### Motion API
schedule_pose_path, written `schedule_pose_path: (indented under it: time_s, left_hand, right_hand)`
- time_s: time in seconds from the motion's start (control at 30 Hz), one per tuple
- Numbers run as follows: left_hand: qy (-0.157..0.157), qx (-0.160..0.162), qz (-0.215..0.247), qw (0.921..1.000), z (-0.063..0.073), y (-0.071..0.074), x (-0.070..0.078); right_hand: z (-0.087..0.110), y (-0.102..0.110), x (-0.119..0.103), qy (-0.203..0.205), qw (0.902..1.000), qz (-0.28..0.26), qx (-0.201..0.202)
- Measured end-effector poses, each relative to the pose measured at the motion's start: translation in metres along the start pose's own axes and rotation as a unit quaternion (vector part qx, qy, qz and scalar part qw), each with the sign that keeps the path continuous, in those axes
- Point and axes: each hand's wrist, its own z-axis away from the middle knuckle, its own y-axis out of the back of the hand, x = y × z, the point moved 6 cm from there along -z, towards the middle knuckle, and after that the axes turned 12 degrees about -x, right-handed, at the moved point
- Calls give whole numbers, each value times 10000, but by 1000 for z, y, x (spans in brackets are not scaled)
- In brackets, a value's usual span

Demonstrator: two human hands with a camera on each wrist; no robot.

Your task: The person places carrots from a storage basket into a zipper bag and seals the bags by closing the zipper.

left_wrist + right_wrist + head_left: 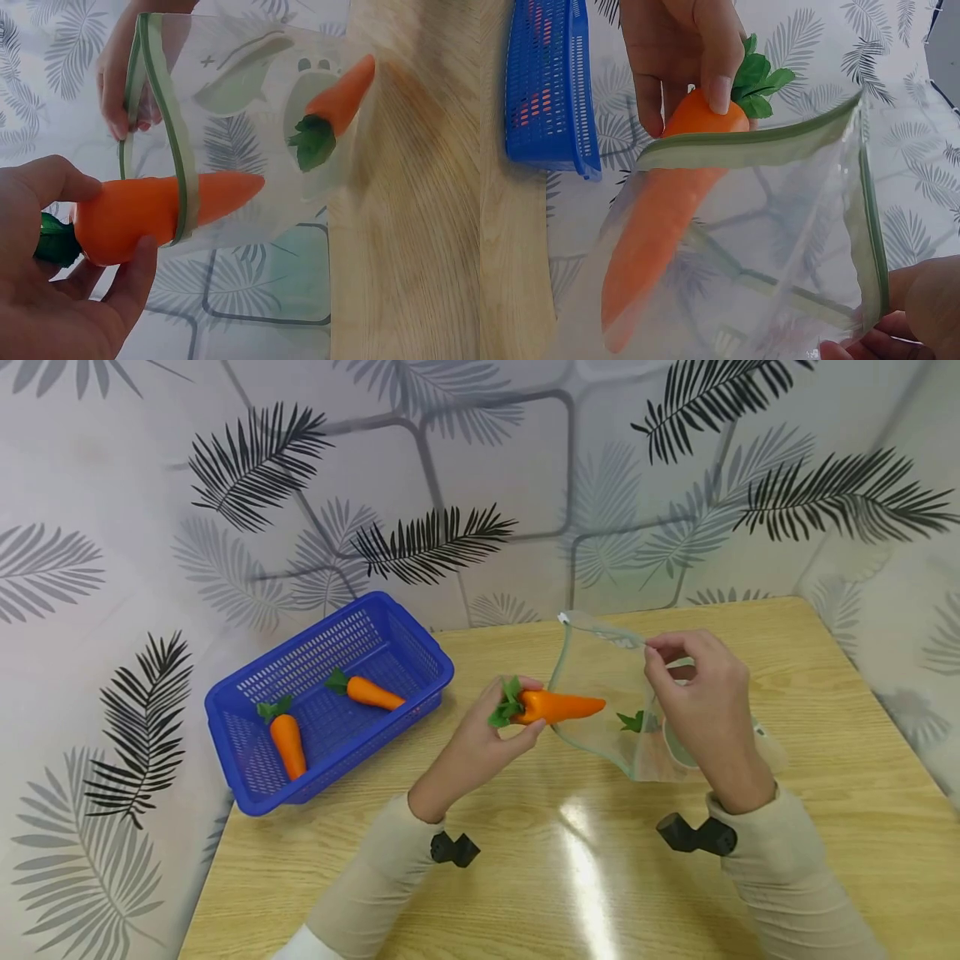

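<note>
My left hand (pixel 491 731) grips an orange toy carrot (pixel 127 217) by its thick end, near the green leaves. The carrot's tip points right and lies inside the mouth of a clear zip bag (pixel 780 232) with a green edge. With thumb and fingers my right hand (pixel 701 710) pinches the rim of the bag's mouth, which gapes toward the left hand. Another carrot (pixel 345 97) is inside the bag, near its bottom; in the head view mostly its leaves (pixel 633 722) show.
A blue plastic basket (pixel 330 777) stands at the left of the wooden table (pixel 510 860). Inside it lie two carrots, one at the left (pixel 288 747) and one toward the right (pixel 375 693). A patterned cloth (pixel 495 468) hangs behind the table.
</note>
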Motion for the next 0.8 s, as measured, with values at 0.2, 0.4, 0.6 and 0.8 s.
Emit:
schedule_pose_path:
  time_s: [0.2, 0.4, 0.6, 0.8]
  left_hand:
    - [130, -209, -113, 9996, -4, -7, -25]
    - [213, -320, -1228, 9917, -9, -11, -27]
    - [327, -400, -1998, 9785, -12, -13, -24]
    - [330, -464, -2164, 9746, -13, -17, -22]
  right_hand:
    - [0, 0, -2, 50, 10000, -24, -20]
    - [1, -1, -4, 50, 10000, -61, -38]
    - [0, -1, -5, 94, 9999, -57, -35]
    - [1, -1, -6, 130, 9999, -50, -24]
